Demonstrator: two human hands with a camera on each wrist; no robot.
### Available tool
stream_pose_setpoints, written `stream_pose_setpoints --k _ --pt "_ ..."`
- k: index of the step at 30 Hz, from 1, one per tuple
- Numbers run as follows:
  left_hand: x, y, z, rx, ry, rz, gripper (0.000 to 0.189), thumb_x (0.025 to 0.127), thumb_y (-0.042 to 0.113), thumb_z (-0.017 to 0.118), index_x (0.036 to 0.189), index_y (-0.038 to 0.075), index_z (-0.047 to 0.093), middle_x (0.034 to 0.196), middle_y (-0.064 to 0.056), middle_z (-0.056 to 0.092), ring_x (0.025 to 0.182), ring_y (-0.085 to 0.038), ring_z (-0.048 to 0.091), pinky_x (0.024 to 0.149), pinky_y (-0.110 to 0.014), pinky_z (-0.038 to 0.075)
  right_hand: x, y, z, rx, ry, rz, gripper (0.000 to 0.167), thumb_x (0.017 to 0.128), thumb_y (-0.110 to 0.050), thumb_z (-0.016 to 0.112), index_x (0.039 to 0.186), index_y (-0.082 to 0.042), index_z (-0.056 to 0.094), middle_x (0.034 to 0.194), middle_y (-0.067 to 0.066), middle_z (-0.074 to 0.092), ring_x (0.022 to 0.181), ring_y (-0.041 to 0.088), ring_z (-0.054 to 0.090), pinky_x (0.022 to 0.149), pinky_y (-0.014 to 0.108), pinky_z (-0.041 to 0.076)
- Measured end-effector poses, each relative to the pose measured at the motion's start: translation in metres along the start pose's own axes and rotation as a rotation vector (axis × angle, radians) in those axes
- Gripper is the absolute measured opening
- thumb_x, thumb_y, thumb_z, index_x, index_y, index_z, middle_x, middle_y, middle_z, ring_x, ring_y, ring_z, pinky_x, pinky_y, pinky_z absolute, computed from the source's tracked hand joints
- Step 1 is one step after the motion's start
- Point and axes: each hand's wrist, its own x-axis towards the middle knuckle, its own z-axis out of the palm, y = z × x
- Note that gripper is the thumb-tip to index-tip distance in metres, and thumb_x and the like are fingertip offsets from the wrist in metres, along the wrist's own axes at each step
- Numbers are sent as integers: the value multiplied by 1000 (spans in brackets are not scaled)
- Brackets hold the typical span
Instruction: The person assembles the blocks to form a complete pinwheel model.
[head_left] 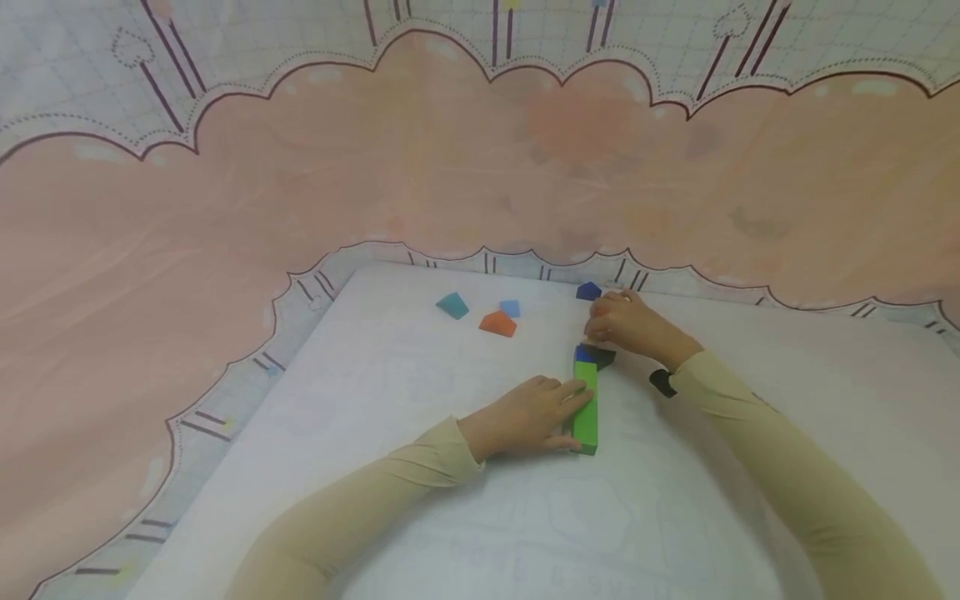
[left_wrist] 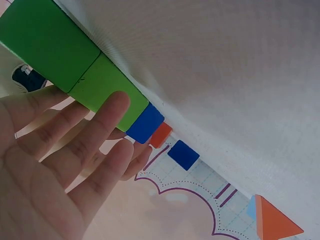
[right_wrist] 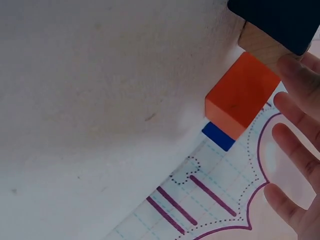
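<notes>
Green bar (head_left: pixel 587 422) ran lengthwise from near to far, just right of the closer left hand (head_left: pixel 527 414), whose straightened fingers rested on it. Past its far end, the right hand (head_left: pixel 632 325) was at the orange block (right_wrist: pixel 240 92), its grip impossible to tell.

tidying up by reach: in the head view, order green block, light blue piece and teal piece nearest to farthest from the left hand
1. Green block, touching the left hand
2. Light blue piece, beyond the hand
3. Teal piece, beyond and farther left
</notes>
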Motion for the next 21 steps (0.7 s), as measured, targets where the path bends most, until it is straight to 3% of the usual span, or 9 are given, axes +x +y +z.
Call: stream_pose_setpoints --k 15,21 --pt "-2 1 -1 -1 -5 -3 71 92 60 42 146 15 34 147 -5 41 122 -18 51 106 -32 40 -4 -6 5 0 32 1 17 75 -4 75 87 -16 74 95 7 67 94 28 59 85 54 46" --pt "-1 0 -1 10 1 2 71 92 60 41 146 14 34 147 -5 41 122 -18 51 106 -31 39 -5 -6 4 14 25 43 15 75 -5 75 88 -14 73 97 9 67 97 30 59 87 56 45"
